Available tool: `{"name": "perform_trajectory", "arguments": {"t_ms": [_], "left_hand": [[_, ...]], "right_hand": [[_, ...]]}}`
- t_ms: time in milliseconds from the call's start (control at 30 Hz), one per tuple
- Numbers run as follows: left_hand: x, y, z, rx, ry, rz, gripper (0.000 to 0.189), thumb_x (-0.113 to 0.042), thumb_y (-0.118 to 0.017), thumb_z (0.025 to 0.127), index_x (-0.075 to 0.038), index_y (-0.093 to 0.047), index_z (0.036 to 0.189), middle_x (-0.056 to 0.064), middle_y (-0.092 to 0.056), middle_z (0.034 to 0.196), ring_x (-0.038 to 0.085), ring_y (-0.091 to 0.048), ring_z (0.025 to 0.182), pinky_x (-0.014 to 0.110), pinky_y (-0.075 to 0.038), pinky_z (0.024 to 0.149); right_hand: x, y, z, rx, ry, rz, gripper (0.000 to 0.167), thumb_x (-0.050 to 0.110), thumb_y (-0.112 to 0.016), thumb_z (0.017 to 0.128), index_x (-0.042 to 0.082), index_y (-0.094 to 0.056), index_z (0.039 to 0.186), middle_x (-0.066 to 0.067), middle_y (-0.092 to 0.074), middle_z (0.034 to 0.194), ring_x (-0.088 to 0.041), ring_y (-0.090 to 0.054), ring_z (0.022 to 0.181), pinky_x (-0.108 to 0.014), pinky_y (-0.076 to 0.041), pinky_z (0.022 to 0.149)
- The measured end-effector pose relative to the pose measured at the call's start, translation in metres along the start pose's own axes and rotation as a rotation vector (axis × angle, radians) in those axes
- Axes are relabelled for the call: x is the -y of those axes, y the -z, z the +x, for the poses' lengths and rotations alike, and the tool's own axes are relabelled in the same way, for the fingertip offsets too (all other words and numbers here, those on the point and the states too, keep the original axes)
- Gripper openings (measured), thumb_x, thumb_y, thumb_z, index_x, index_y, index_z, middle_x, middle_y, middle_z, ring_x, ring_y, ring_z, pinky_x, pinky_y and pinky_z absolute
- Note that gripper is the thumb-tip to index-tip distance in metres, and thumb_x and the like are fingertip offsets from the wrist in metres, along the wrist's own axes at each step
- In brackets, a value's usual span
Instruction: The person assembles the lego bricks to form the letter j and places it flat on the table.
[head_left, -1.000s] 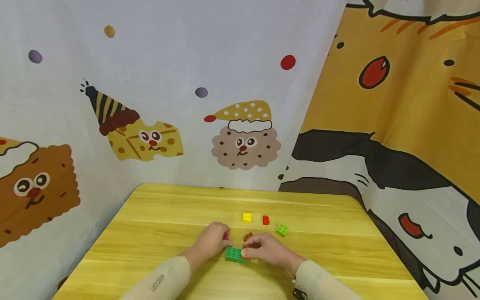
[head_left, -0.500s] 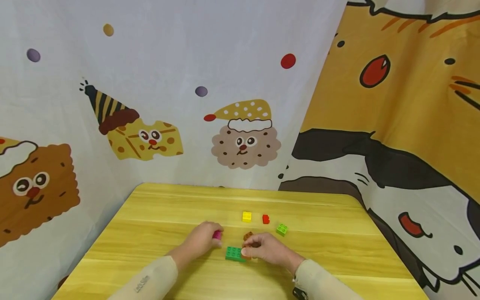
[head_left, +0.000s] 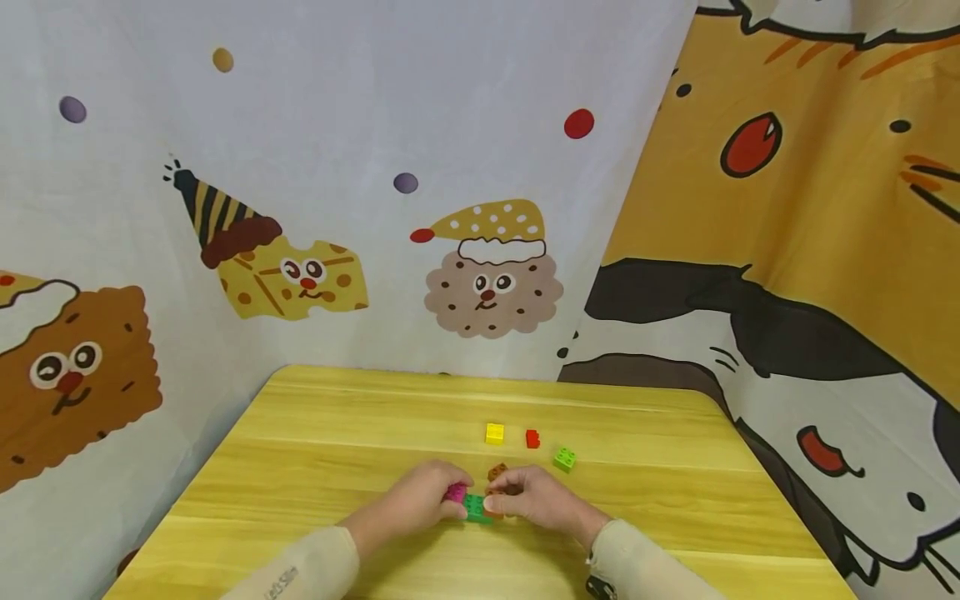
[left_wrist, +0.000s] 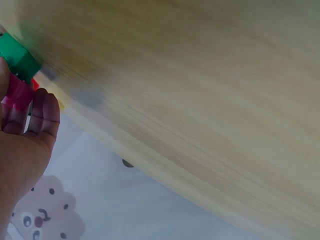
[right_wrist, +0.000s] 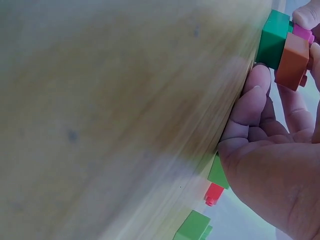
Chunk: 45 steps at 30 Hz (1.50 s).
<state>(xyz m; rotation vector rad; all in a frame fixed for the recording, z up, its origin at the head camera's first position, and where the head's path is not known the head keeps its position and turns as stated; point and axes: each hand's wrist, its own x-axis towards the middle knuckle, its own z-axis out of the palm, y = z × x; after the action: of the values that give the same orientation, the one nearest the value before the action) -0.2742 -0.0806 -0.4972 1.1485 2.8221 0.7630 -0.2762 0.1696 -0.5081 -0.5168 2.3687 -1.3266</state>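
A green toy building brick (head_left: 475,507) lies on the table between both hands. My left hand (head_left: 416,498) pinches a magenta brick (head_left: 456,493) between thumb and fingers, at the stud side of the green brick's left end. Whether the two are pressed fully together I cannot tell; a little gap with studs shows in the left wrist view near the magenta brick (left_wrist: 19,93). With thumb and fingers, my right hand (head_left: 538,500) holds an orange-brown brick (right_wrist: 292,61) seated on the right end of the green brick (right_wrist: 273,40).
Just behind the right fingers lies a brown brick (head_left: 497,472). Farther back are a yellow brick (head_left: 494,433), a red brick (head_left: 532,438) and a light green brick (head_left: 565,459). The wooden table (head_left: 337,417) meets a printed cloth backdrop (head_left: 337,125).
My left hand drew left with the magenta brick, then came back right and nearer to me, bringing it to the green brick's left end. The right hand has stayed in place.
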Motion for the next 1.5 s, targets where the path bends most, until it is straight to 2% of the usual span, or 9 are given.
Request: {"name": "perform_trajectory", "arguments": {"t_ms": [167,367,767,1000,1100,1333,1500], "left_hand": [[-0.006,-0.002,0.0,0.001,0.012,0.021,0.04,-0.032,-0.078,0.084,-0.011,-0.07,0.117,-0.003,-0.069,0.11,0.012,-0.062,0.099,0.03,-0.053,0.086],[-0.003,-0.006,-0.001,-0.011,0.038,0.016,0.04,-0.032,-0.079,0.085,-0.012,-0.07,0.118,-0.003,-0.069,0.11,0.012,-0.062,0.099,0.031,-0.053,0.086],[-0.001,-0.009,-0.005,-0.047,0.059,-0.06,0.04,-0.028,-0.083,0.081,-0.01,-0.072,0.115,-0.004,-0.071,0.106,0.006,-0.063,0.093,0.025,-0.053,0.08],[-0.002,-0.017,-0.004,-0.063,0.049,-0.083,0.04,-0.026,-0.085,0.079,-0.008,-0.073,0.113,-0.003,-0.072,0.102,0.001,-0.062,0.086,0.019,-0.052,0.073],[-0.001,-0.021,-0.003,-0.067,0.048,-0.092,0.04,-0.028,-0.084,0.079,-0.008,-0.073,0.112,-0.005,-0.072,0.1,-0.001,-0.061,0.083,0.017,-0.051,0.07],[-0.003,-0.024,0.0,-0.08,0.04,-0.09,0.041,-0.027,-0.085,0.078,-0.008,-0.073,0.113,-0.005,-0.072,0.101,-0.001,-0.062,0.084,0.018,-0.052,0.072],[-0.006,-0.024,0.001,-0.083,0.046,-0.093,0.042,-0.027,-0.086,0.077,-0.008,-0.073,0.112,-0.004,-0.072,0.1,-0.001,-0.062,0.084,0.017,-0.052,0.072]], "right_hand": [[-0.001,0.0,-0.001,-0.007,0.0,0.0,0.031,0.036,-0.071,0.092,0.013,-0.072,0.114,0.004,-0.069,0.102,-0.017,-0.059,0.093,-0.032,-0.05,0.075],[-0.001,0.0,-0.002,-0.008,0.0,0.004,0.031,0.036,-0.071,0.093,0.014,-0.072,0.115,0.004,-0.068,0.102,-0.017,-0.059,0.093,-0.032,-0.049,0.075],[0.0,0.002,-0.001,-0.012,0.03,-0.012,0.033,0.037,-0.07,0.093,0.013,-0.072,0.115,0.005,-0.068,0.102,-0.015,-0.059,0.094,-0.031,-0.05,0.078],[0.002,0.001,-0.005,0.012,-0.014,0.072,0.038,0.034,-0.071,0.093,0.007,-0.069,0.119,-0.003,-0.07,0.094,-0.022,-0.065,0.077,-0.036,-0.056,0.065],[0.0,0.001,-0.008,0.017,-0.039,0.122,0.04,0.035,-0.071,0.093,0.006,-0.068,0.12,-0.008,-0.071,0.089,-0.024,-0.067,0.076,-0.037,-0.057,0.064],[-0.008,0.001,-0.012,0.026,-0.16,0.229,0.041,0.044,-0.07,0.091,0.015,-0.067,0.12,-0.013,-0.073,0.087,-0.02,-0.069,0.064,-0.027,-0.043,0.044],[-0.011,0.002,-0.011,0.035,-0.169,0.251,0.037,0.044,-0.07,0.092,0.018,-0.068,0.118,-0.013,-0.073,0.087,-0.018,-0.069,0.062,-0.025,-0.042,0.043]]}}
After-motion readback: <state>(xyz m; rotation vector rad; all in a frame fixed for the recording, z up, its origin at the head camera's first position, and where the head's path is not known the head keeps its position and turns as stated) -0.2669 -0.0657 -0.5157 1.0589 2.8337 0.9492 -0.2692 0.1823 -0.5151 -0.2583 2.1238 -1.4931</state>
